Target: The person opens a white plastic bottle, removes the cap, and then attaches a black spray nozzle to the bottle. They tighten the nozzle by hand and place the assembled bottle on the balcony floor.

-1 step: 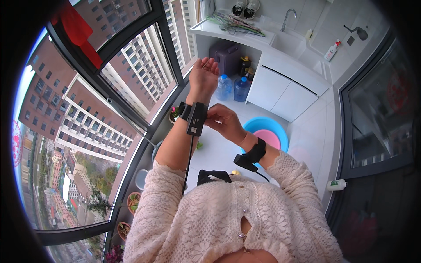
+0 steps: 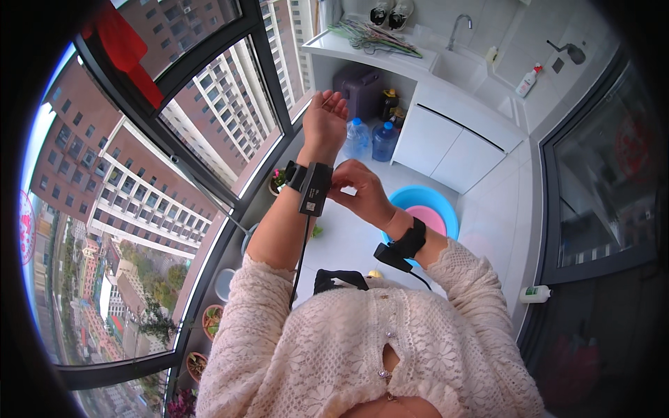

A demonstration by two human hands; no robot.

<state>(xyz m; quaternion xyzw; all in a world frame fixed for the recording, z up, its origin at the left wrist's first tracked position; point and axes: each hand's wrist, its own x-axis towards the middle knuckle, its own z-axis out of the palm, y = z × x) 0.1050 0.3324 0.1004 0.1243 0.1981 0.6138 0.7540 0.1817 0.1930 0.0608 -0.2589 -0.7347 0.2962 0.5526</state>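
Observation:
My left hand (image 2: 325, 129) is raised in front of me, palm up, its fingers loosely curled and apart with nothing visible in them. On that wrist a black strap carries a small black box (image 2: 316, 189) with a cable running down toward my body. My right hand (image 2: 362, 194) reaches across, thumb and fingers pinched at the right edge of the box. Its fingertips are partly hidden there. Around my right wrist sits another black strap (image 2: 409, 240), with a second black box (image 2: 392, 258) and its own cable.
A blue basin (image 2: 451, 217) with a pink one (image 2: 426, 217) inside stands on the floor at right. Farther off are blue-capped water bottles (image 2: 384, 143), a dark suitcase (image 2: 357, 94) and a white sink cabinet (image 2: 446, 143). Windows and potted plants (image 2: 212, 320) line the left.
My right hand and the box on my left wrist have shifted very slightly to the right. The pinch at the box's edge stays the same.

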